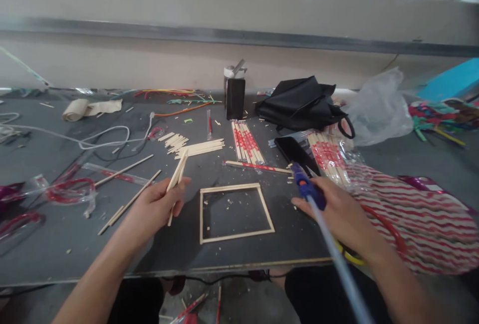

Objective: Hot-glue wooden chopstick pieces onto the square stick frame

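Several wooden chopsticks [177, 174] are gripped in my left hand [164, 200], just left of a rectangular stick frame [238, 235] that lies flat on the table. My right hand [329, 209] is wrapped round a blue hot glue gun [307, 187], with a long pale glue stick [339, 259] running out of its back towards me. The gun's nozzle end points away from me, by a paper-wrapped pair of chopsticks [258, 166]. Behind the frame lies a pile of loose cut sticks [200, 148].
Wrapped chopstick packs [246, 142] lie mid-table, with a black phone [295, 153] and black bag [299, 103] to their right. A bottle [235, 94] stands at the back. White cable [105, 133] and plastic wrappers [71, 189] spread left; a striped cloth [419, 219] lies right.
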`<state>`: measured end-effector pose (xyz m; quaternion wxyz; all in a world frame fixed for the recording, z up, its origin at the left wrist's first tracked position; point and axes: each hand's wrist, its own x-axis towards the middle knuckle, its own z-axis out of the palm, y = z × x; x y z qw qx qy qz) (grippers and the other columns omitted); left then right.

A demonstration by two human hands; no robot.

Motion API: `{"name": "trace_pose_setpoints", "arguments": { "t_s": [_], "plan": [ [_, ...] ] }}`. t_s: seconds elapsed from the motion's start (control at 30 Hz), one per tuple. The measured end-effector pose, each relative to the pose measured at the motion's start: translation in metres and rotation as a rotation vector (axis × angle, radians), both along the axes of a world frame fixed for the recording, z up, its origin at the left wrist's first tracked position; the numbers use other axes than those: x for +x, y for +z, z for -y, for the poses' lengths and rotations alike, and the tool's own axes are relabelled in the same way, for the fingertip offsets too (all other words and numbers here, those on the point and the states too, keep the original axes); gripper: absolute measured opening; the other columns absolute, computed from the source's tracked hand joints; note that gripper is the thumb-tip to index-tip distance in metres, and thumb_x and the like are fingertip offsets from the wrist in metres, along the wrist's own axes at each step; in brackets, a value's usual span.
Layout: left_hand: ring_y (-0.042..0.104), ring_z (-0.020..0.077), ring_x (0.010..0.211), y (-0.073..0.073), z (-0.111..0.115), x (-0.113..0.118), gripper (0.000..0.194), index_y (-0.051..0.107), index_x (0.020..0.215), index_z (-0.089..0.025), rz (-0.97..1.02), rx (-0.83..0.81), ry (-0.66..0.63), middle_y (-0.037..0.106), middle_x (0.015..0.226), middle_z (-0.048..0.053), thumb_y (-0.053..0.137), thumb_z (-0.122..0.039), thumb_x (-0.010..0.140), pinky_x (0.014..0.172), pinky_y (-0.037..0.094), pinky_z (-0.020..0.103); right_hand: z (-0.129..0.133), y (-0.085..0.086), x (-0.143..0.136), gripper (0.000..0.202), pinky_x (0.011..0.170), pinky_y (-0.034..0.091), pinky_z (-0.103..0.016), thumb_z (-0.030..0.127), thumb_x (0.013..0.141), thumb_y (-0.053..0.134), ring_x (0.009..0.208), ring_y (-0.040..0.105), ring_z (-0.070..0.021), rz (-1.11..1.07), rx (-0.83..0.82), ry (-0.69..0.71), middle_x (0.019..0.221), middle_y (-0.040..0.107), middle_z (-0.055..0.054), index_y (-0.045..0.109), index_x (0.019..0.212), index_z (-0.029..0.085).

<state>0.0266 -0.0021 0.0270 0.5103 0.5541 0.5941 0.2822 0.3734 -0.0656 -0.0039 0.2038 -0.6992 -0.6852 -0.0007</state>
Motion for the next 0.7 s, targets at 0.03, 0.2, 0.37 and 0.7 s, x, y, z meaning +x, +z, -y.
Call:
{"name": "trace_pose_setpoints", "arguments": {
  "t_s": [0.03,0.2,0.37,0.7],
  "plan": [
    [0.030,0.0069,0.038,0.002,0.001,-0.001,0.048,0.055,0.114,-0.014,0.006,0.025,-0.013,0.044,0.047,-0.008,0.053,-0.047,0.079,0.036,0.022,0.018,-0.001,-0.002,0.001,0.033,0.074,0.050,-0.037,0.050,0.079,0.062,0.086,0.065,-0.0279,0.032,-0.008,0.027,0.090,0.067,-0.009,0.059,0.093,0.020],
    [0.029,0.0063,0.037,0.004,0.007,0.003,0.039,0.054,0.107,-0.018,0.141,0.045,-0.037,0.039,0.042,-0.010,0.059,-0.046,0.079,0.038,0.020,0.018,0.000,-0.003,0.008,0.030,0.075,0.050,-0.038,0.046,0.075,0.066,0.083,0.065,-0.0259,0.069,-0.110,0.119,0.090,0.066,-0.007,0.063,0.092,0.021],
    [0.026,0.0054,0.039,0.003,0.010,0.013,0.038,0.064,0.095,-0.016,0.224,-0.043,-0.158,0.030,0.044,-0.010,0.063,-0.049,0.078,0.039,0.016,0.019,0.005,0.010,0.006,0.034,0.079,0.050,-0.040,0.049,0.078,0.065,0.087,0.064,-0.0257,0.001,-0.074,0.142,0.095,0.067,-0.007,0.064,0.099,0.022],
    [0.038,0.0094,0.052,0.007,0.013,0.032,0.035,0.076,0.087,-0.017,0.070,-0.026,-0.410,0.053,0.058,-0.002,0.069,-0.047,0.070,0.049,0.028,0.023,-0.009,0.038,-0.068,0.023,0.085,0.049,-0.033,0.027,0.094,0.051,0.093,0.063,-0.0182,-0.146,0.229,0.438,0.099,0.068,-0.005,0.067,0.111,0.026]
  ]
}}
